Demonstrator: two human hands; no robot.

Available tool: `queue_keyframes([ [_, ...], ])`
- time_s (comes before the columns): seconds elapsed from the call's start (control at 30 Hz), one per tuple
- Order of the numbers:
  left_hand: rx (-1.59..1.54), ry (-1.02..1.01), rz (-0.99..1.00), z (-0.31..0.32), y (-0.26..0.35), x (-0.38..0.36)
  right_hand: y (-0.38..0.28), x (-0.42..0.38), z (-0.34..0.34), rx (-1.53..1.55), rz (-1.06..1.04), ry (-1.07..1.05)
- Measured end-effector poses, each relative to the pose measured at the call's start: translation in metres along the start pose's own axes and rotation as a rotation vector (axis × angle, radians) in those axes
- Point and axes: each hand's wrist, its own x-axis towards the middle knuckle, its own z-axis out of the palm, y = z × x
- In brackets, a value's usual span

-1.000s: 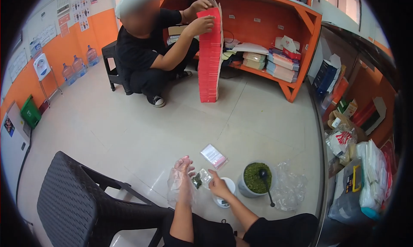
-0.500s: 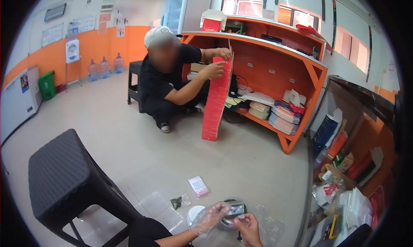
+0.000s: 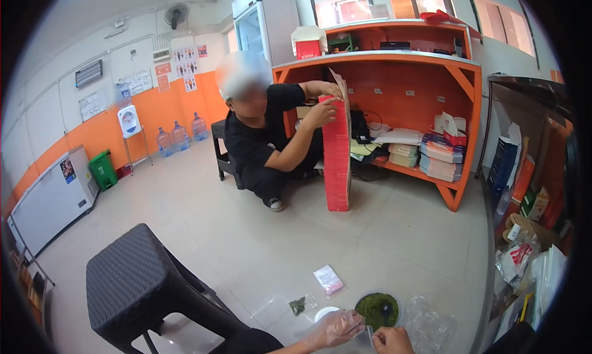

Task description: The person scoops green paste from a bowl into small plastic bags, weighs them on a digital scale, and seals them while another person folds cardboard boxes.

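Note:
My left hand point(image 3: 339, 329), in a thin clear plastic glove, pinches one side of a small clear plastic bag point(image 3: 353, 344). The bag's other edge is between the fingers of my right hand point(image 3: 393, 340), which looks bare. Just beyond both hands, a round tub point(image 3: 399, 314) on the floor holds green dried flakes point(image 3: 375, 306) with a dark object among them. Partly behind my left hand lies a white round lid point(image 3: 325, 313). A small clear packet of green flakes point(image 3: 298, 305) and a pack of pink-and-white sachets or bags point(image 3: 328, 280) rest farther out.
Crumpled clear plastic point(image 3: 428, 326) lies right of the tub. A black stool point(image 3: 132, 274) stands at left. Ahead, a crouching person point(image 3: 262, 138) handles a tall stack of red cardboard point(image 3: 337, 156) beside an orange counter point(image 3: 465, 138). Packed shelves point(image 3: 524, 187) line the right.
My view has turned left and up, so the scene shifts right and down. The bag has dropped from over the tub to nearer me, uncovering the flakes. Both hands still grip it.

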Motion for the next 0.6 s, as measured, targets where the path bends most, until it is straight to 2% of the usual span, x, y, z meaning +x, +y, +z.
queue_keyframes([
  [0.03, -0.186, 0.217, -0.027, 0.011, -0.001, 0.000, -0.007, 0.003, -0.003, -0.045, 0.178, -0.054],
  [0.07, -0.376, 0.436, -0.051, 0.020, -0.007, -0.001, 0.013, 0.006, 0.018, -0.043, 0.163, -0.052],
  [0.1, -0.387, 0.358, -0.114, -0.007, 0.018, -0.002, 0.053, 0.007, 0.055, -0.346, -0.116, 0.403],
  [0.13, -0.383, 0.362, -0.117, -0.009, 0.025, -0.005, 0.081, 0.015, 0.079, -0.642, -0.396, 0.856],
  [0.17, -0.504, 0.329, -0.185, -0.006, 0.031, -0.006, 0.089, 0.025, 0.086, -0.673, -0.445, 0.953],
  [0.2, -0.628, 0.290, -0.254, -0.003, 0.037, -0.009, 0.075, 0.021, 0.079, -0.671, -0.441, 0.945],
  [0.23, -0.637, 0.140, -0.265, -0.023, 0.047, -0.006, 0.042, 0.014, 0.058, -0.406, -0.262, 0.704],
  [0.27, -0.652, 0.126, -0.280, -0.015, 0.044, -0.007, 0.019, 0.011, 0.042, -0.141, -0.081, 0.458],
  [0.37, -0.933, 0.141, -0.183, 0.036, 0.018, -0.007, -0.002, 0.008, 0.040, 0.014, 0.056, 0.349],
  [0.4, -0.926, 0.143, -0.183, 0.039, 0.015, -0.010, -0.006, 0.009, 0.039, 0.018, 0.051, 0.351],
  [0.5, -1.050, 0.144, -0.217, 0.044, 0.009, -0.005, -0.021, 0.007, 0.022, 0.213, 0.080, 0.276],
  [0.57, -1.207, -0.002, -0.327, 0.047, 0.001, -0.003, -0.023, 0.008, 0.020, 0.278, 0.054, 0.264],
  [0.6, -1.208, -0.006, -0.325, 0.051, -0.005, -0.003, -0.023, 0.007, 0.019, 0.351, 0.032, 0.250],
])
